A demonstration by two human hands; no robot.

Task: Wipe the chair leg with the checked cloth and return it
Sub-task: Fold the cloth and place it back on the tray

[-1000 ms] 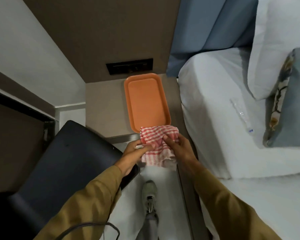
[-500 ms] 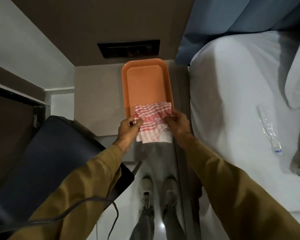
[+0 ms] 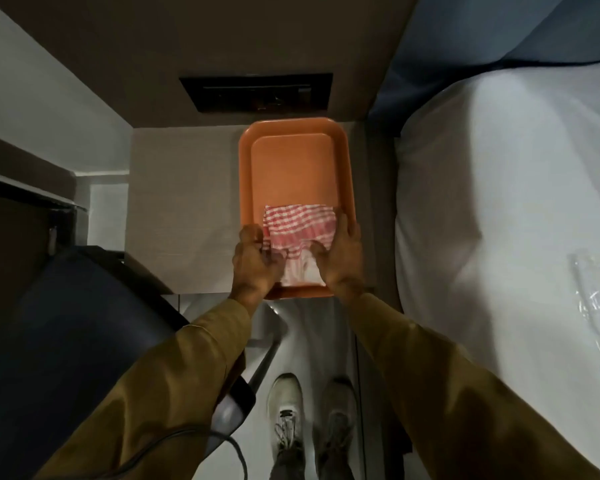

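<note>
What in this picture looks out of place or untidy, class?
One thing stands out: a crumpled clear plastic wrapper lies loose on the white bed, like litter. Otherwise things look orderly: both hands lay the checked cloth inside the near end of the orange tray, which sits straight on the counter.

The far half of the orange tray (image 3: 293,168) is bare; its near half is taken up by the checked cloth (image 3: 298,225), the left hand (image 3: 253,268) and the right hand (image 3: 343,258). Left of the tray, the tabletop (image 3: 184,209) is unobstructed. The bed (image 3: 499,202) bounds the right side. The dark chair (image 3: 66,341) blocks the near left. The wall panel (image 3: 257,93) closes the far side.
</note>
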